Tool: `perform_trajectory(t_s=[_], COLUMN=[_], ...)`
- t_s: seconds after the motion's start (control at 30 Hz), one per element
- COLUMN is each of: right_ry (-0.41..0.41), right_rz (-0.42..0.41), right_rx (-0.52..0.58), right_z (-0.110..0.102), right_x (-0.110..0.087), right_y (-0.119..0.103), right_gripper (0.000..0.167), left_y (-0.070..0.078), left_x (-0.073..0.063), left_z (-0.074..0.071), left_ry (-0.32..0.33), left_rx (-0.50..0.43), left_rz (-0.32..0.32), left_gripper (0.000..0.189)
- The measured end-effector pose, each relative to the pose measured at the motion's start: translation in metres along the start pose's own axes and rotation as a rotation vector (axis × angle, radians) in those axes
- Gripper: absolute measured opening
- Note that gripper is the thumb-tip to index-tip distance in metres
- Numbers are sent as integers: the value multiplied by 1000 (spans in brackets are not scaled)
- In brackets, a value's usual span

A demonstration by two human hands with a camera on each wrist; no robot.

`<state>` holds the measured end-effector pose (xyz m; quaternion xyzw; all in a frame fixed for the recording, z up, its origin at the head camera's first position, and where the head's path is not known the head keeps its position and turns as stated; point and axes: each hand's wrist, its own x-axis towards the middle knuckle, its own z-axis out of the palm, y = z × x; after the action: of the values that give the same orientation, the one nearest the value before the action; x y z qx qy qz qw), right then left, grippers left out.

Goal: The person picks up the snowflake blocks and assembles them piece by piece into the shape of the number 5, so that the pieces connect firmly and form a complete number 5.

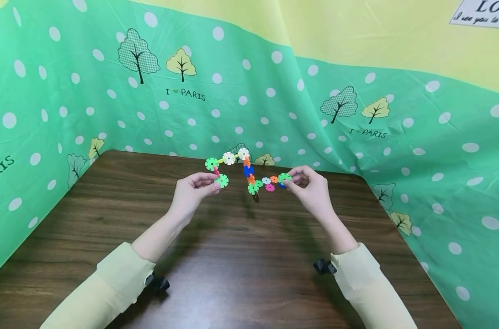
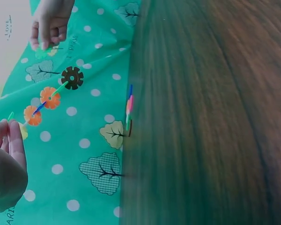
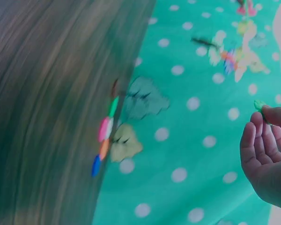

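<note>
In the head view a chain of linked notched plastic discs, green, pink, yellow, white (image 1: pixel 229 158), orange and blue (image 1: pixel 248 171), arches above the table. My left hand (image 1: pixel 190 194) pinches a green disc (image 1: pixel 222 181) at its near left end. The other end hangs down, with a dark brown disc (image 2: pixel 72 78) showing in the left wrist view. My right hand (image 1: pixel 313 191) pinches a single green disc (image 1: pixel 284 178) between thumb and finger, apart from the chain. In the right wrist view this disc (image 3: pixel 258 105) is partly hidden, and the chain is blurred.
Several loose discs lie at the far side of the brown wooden table (image 1: pixel 249 256); a pink one (image 1: pixel 270 188) and an orange one (image 3: pixel 104 150) are among them. A green dotted cloth (image 1: pixel 216 114) hangs behind and at both sides. Dark wrist cameras sit at both sleeves.
</note>
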<state>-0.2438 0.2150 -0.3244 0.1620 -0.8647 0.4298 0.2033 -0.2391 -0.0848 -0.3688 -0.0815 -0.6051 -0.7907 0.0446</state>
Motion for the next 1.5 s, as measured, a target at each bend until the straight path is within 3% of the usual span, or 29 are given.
perform_trajectory(t_s=[0.23, 0.6, 1.07, 1.3, 1.5], right_ry=[24, 58, 102, 144, 177], right_rz=[-37, -141, -222, -257, -351], right_rx=[50, 156, 157, 132, 51], right_z=[8, 35, 73, 89, 93], right_x=[-13, -26, -30, -26, -26], right_y=[-59, -83, -89, -63, -56], right_gripper=[18, 19, 17, 19, 19], left_y=[8, 19, 17, 15, 15], left_x=[1, -2, -5, -5, -7], left_z=[8, 22, 32, 32, 32], left_ry=[-9, -8, -12, -5, -1], left_rx=[-46, -82, -70, -72, -68], left_rz=[37, 49, 92, 96, 104], left_gripper=[24, 24, 23, 24, 29])
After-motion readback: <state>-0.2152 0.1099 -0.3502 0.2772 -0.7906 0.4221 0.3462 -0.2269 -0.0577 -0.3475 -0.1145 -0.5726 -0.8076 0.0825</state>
